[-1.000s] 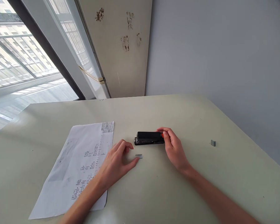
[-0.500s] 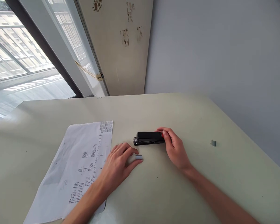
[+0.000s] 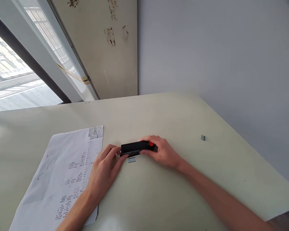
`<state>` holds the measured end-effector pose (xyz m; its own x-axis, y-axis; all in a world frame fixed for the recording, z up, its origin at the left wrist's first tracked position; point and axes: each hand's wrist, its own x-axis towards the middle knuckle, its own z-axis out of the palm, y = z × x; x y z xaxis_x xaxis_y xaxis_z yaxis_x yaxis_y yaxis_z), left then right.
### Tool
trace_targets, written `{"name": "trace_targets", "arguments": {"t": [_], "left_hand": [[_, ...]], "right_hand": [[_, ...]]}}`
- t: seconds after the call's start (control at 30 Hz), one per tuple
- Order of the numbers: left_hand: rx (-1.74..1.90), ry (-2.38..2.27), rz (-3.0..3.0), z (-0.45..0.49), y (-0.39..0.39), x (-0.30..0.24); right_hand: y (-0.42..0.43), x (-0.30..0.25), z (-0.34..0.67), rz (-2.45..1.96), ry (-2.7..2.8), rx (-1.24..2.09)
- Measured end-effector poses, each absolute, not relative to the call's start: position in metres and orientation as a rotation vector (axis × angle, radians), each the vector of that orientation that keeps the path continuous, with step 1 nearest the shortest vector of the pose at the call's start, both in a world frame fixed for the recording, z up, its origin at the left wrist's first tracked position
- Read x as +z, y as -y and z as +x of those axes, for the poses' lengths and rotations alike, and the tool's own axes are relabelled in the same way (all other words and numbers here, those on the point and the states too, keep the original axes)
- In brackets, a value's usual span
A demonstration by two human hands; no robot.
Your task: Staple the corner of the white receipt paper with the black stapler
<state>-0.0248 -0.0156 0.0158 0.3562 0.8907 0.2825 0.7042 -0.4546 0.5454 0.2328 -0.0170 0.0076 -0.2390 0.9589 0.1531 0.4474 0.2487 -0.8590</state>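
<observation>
A black stapler (image 3: 133,147) with a red part at its rear lies lengthwise across the table in front of me. My right hand (image 3: 164,152) is closed round the rear end, thumb on the near side and fingers on the far side. At the front end, my left hand (image 3: 106,166) pinches the stapler between thumb and fingers. A short grey strip of staples (image 3: 132,159) rests on the table just on the near side of the stapler, by my left thumb, touched by neither hand.
Printed sheets of paper (image 3: 48,179) lie at the left, partly under my left forearm. A second small grey piece (image 3: 203,137), like a staple strip, sits at the right on the pale table (image 3: 183,192). Behind are a wall (image 3: 207,48) and a stained panel (image 3: 110,64).
My left hand has left the staple strip and taken hold of the stapler's front end. The stapler has come nearer and tilted slightly. The view has shifted to the right.
</observation>
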Motion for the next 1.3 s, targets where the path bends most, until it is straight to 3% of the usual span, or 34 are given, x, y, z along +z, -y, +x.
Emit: {"name": "trace_targets", "arguments": {"t": [0.57,0.67,0.87,1.1,1.3], "left_hand": [[0.793,-1.457,2.521,-0.048,0.008,0.02],[0.878,-1.345,2.591,-0.036,0.017,0.019],[0.713,-1.112,2.743,-0.018,0.027,0.013],[0.779,-1.045,2.562,-0.021,0.03,0.018],[0.927,-1.363,2.26,-0.027,0.033,0.022]], "right_hand": [[0.011,0.01,0.26,-1.316,1.758,1.029],[0.012,0.009,0.259,-1.312,1.76,1.049],[0.011,0.009,0.259,-1.324,1.78,1.038],[0.013,0.011,0.258,-1.337,1.771,1.046],[0.015,0.01,0.258,-1.351,1.756,1.08]]}}
